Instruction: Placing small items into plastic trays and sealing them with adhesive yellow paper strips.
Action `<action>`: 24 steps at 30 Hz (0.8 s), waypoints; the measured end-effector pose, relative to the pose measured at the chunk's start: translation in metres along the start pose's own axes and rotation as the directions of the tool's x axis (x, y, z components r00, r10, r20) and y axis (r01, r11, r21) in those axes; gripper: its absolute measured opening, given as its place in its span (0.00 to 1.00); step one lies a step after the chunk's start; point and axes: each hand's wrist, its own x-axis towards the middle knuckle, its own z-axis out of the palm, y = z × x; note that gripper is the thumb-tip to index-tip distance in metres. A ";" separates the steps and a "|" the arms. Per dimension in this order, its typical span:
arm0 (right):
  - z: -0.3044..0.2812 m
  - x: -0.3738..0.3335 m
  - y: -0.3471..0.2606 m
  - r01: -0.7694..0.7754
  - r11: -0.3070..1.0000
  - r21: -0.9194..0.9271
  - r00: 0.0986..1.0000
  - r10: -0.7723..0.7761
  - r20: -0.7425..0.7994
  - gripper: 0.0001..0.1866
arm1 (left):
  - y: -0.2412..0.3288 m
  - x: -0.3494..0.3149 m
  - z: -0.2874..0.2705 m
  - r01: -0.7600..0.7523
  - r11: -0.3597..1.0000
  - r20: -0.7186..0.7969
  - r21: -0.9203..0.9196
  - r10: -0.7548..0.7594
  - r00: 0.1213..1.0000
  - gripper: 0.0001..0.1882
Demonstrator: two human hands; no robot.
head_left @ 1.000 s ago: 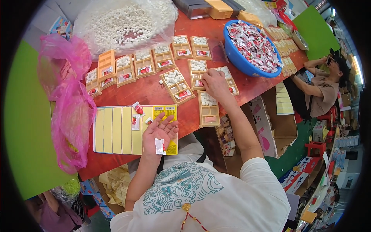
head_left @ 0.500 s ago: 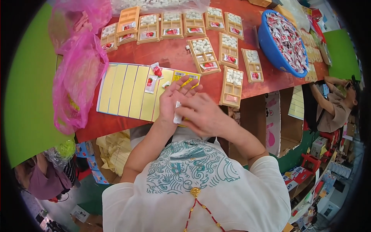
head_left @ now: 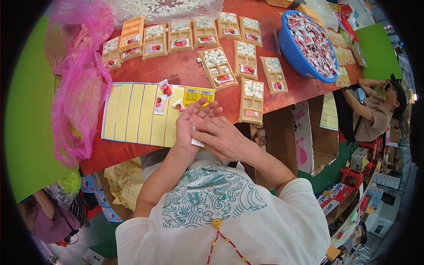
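My left hand (head_left: 189, 123) is palm up with its fingers stretched and slightly apart. A small white sachet (head_left: 198, 141) lies against the base of that palm. My right hand (head_left: 225, 138) reaches across from the right, its fingertips pressing on the sachet, partly covering it. Beneath and beyond my hands is a yellow striped card sheet (head_left: 128, 115) on the red table (head_left: 163, 66). On the sheet rest strawberry-printed sachets: one (head_left: 165, 87) at its far edge, another (head_left: 159, 104) below it, and a third (head_left: 178, 106) close to my left fingers.
Several orange compartment trays (head_left: 251, 105) with white cubes and sachets stand across the table. A blue basin (head_left: 289, 51) heaped with sachets is at the right. A pink plastic bag (head_left: 81, 97) lies left; a clear bag of white cubes (head_left: 168, 8) is at the back. Another person (head_left: 375, 115) sits far right.
My right hand, blurred before, has come down closer to my left palm, and its fingertips now press on the sachet. The whole view has shifted slightly, moving the table things left.
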 end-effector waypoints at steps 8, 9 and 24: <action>-0.008 -0.011 0.014 -0.047 0.932 0.358 0.973 0.124 -0.194 0.16 | -0.010 0.003 -0.001 0.196 0.970 0.048 -0.144 -0.191 0.980 0.20; -0.016 -0.016 0.015 -0.113 0.904 0.412 0.959 0.207 -0.191 0.15 | -0.010 0.003 -0.006 0.263 0.928 0.122 -0.265 -0.239 0.963 0.19; -0.050 -0.080 0.066 -0.552 0.820 -0.151 0.819 0.500 -0.281 0.07 | -0.016 -0.008 -0.004 0.218 0.975 -0.006 -0.042 -0.219 0.976 0.18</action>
